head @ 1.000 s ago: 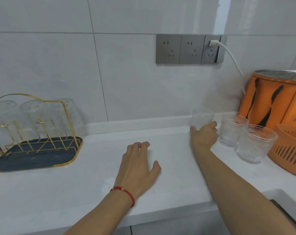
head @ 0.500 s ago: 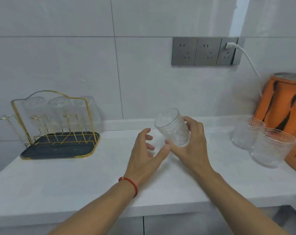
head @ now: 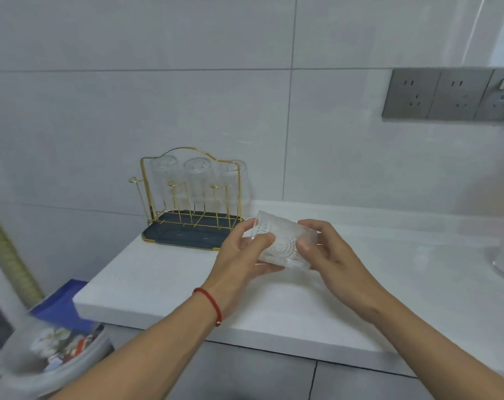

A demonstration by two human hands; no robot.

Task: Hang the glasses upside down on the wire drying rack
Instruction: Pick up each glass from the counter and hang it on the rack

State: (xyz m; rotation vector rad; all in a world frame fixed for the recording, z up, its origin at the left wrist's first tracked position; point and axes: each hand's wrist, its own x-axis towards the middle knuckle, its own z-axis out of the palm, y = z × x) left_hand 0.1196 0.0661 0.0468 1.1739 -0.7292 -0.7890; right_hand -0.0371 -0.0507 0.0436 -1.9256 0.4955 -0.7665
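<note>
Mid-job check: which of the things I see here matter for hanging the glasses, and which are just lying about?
Belongs to the job:
- patterned glass, held on its side by left hand and right hand
- gold wire rack on the counter
- three glasses already inverted on the rack

Just lying about:
- wall sockets
- bin with rubbish

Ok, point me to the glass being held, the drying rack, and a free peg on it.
glass (head: 284,243): head view, patterned side wall between both hands.
drying rack (head: 187,148): head view, top of the gold arched frame.
free peg (head: 135,179): head view, looped tip of the leftmost peg.
</note>
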